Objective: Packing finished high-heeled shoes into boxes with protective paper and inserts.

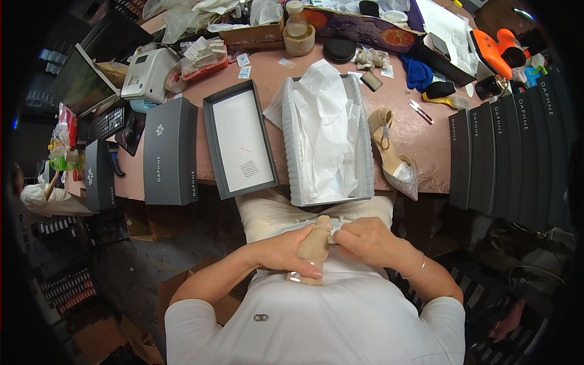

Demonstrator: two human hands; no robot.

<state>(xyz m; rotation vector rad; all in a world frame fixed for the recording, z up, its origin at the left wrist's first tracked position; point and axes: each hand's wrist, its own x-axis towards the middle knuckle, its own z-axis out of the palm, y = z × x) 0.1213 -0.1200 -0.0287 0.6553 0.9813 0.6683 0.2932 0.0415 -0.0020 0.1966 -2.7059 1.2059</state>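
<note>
1. Head view: shoe (311,246) w/ beige upper is up against the person's belly, below the table (433,152) edge; prob. held close so the body steadies it & the small parts are easy to see.
2. L hand (281,249) wraps the shoe from its side, thumb across the lower part; looks like the clamp hand.
3. R hand (367,239) is curled, fingertips pinched at the upper end by the strap (322,226); likely the fine-work hand. Exactly what's pinched: can't tell.
4. Second shoe (385,148) lies on the table, R of the open box (367,152), prob. parked there for easy reach.
5. Open box sits dead centre, near end at the table edge, lid (215,143) just L of it, inside up; handy spots, I'd say.
6. Materials: held shoe smooth, matte, w/ a shiny see-through bit near its lower end. Second shoe: pointed glittery toe, thin ankle strap, white stuffing inside.
7. Box lined w/ pale ribbed padding; tissue (319,125) crumpled, thin, spilling up & over. Lid: shallow rectangle, dk grey card, white inside. Dk grey boxes (500,155) stand in a row far R, flat-sided.
</note>
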